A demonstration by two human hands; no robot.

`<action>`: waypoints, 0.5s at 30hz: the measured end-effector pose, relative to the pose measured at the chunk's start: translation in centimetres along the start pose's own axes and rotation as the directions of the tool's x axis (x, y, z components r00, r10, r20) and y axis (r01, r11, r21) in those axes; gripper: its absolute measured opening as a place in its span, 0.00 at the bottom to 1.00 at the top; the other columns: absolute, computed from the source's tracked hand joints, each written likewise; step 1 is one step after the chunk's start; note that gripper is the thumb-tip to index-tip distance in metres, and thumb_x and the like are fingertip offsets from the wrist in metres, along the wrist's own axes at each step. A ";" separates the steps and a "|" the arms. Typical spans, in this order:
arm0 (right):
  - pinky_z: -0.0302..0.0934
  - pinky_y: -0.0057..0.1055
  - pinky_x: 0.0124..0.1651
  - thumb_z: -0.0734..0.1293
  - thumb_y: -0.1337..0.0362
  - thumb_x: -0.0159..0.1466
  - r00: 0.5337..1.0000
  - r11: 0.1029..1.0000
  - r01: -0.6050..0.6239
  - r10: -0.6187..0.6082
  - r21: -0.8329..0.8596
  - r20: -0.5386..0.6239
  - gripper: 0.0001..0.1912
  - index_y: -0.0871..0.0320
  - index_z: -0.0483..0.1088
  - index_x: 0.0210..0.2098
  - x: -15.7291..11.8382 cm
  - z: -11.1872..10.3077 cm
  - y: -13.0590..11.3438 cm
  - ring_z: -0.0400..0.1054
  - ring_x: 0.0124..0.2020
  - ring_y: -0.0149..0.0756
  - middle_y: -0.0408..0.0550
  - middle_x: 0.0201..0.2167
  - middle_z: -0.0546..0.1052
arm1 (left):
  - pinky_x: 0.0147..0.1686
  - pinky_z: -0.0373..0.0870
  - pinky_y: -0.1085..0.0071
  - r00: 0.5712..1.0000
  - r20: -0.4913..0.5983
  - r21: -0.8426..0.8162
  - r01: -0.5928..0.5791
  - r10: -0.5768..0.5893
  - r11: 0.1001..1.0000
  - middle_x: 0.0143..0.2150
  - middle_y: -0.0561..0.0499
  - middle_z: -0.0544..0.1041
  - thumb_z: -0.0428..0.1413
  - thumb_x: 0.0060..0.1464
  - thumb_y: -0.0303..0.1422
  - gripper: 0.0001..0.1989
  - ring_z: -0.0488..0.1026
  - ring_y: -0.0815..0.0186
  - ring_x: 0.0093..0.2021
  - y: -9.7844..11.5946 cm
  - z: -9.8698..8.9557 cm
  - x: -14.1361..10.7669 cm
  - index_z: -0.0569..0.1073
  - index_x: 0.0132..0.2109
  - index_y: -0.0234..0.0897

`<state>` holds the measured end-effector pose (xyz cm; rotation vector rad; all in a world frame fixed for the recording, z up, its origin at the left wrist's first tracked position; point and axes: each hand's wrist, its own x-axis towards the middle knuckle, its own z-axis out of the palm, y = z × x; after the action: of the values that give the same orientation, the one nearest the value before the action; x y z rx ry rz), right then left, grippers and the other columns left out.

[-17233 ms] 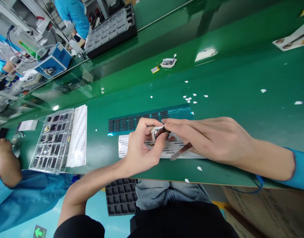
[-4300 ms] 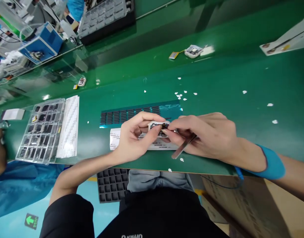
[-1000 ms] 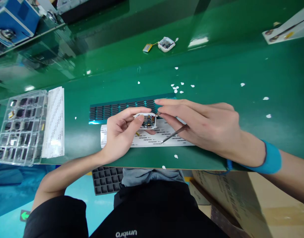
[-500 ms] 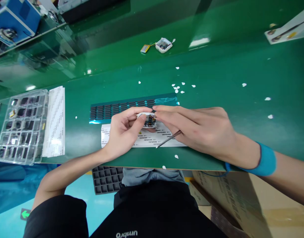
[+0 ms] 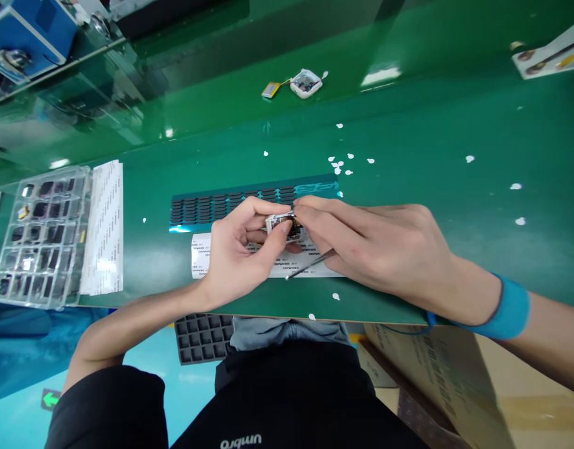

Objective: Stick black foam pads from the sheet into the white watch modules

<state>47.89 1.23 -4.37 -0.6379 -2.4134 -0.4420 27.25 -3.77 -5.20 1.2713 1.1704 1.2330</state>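
Observation:
My left hand (image 5: 242, 249) grips a small white device housing (image 5: 272, 223) with a circuit board inside, its thumb lying across the board. My right hand (image 5: 375, 243) is closed, with thumb and forefinger pinched at the housing's right upper edge. Tucked in its lower fingers are dark tweezers (image 5: 310, 264), their tips pointing down and left. Whatever lies between the pinching fingertips is too small to make out. Beneath both hands is a white printed sheet (image 5: 201, 255). Behind it sits a strip of black adhesive pieces (image 5: 197, 211) on blue film.
A second white housing (image 5: 306, 83) with a wired battery (image 5: 270, 90) lies farther back. Small white tabs (image 5: 338, 164) are scattered over the green table (image 5: 422, 137). At left are a clear compartment box (image 5: 38, 237) and white sheets (image 5: 102, 227). A blue machine (image 5: 38, 37) stands back left.
The housing has shifted slightly right and tilted in my left hand, whose thumb now covers more of the board. The tweezers' tips have swung a little left.

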 end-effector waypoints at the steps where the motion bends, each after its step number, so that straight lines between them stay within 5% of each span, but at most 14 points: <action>1: 0.61 0.30 0.23 0.64 0.77 0.75 1.000 1.000 0.009 -0.009 -0.005 -0.012 0.14 0.60 0.81 0.44 -0.1 0.0 0.0 0.76 0.26 0.26 0.43 0.47 0.88 | 0.32 0.89 0.72 1.000 0.005 0.001 0.012 -0.012 1.000 0.37 0.51 0.87 0.68 0.68 0.39 0.12 0.88 0.64 0.31 0.1 0.0 0.0 0.76 0.48 0.37; 7: 0.64 0.30 0.26 0.68 0.76 0.75 1.000 0.999 0.013 -0.013 0.035 0.001 0.13 0.55 0.81 0.50 -0.6 0.2 0.6 0.79 0.31 0.29 0.43 0.51 0.88 | 0.26 0.85 0.76 0.998 0.018 -0.014 0.054 -0.054 0.998 0.35 0.52 0.86 0.72 0.64 0.40 0.15 0.85 0.66 0.26 0.6 -0.2 0.3 0.76 0.45 0.38; 15: 0.63 0.32 0.28 0.62 0.76 0.77 0.997 0.998 0.063 -0.063 0.015 0.040 0.13 0.64 0.78 0.53 -0.9 -0.1 -0.1 0.77 0.28 0.30 0.56 0.55 0.86 | 0.29 0.85 0.77 0.998 0.008 -0.005 0.054 -0.054 0.999 0.35 0.52 0.87 0.70 0.64 0.36 0.11 0.88 0.65 0.31 -0.3 -0.1 0.3 0.76 0.45 0.37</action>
<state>48.51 0.82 -4.90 -0.5715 -2.4784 -0.4422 27.15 -3.43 -5.47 1.2318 1.1883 1.1895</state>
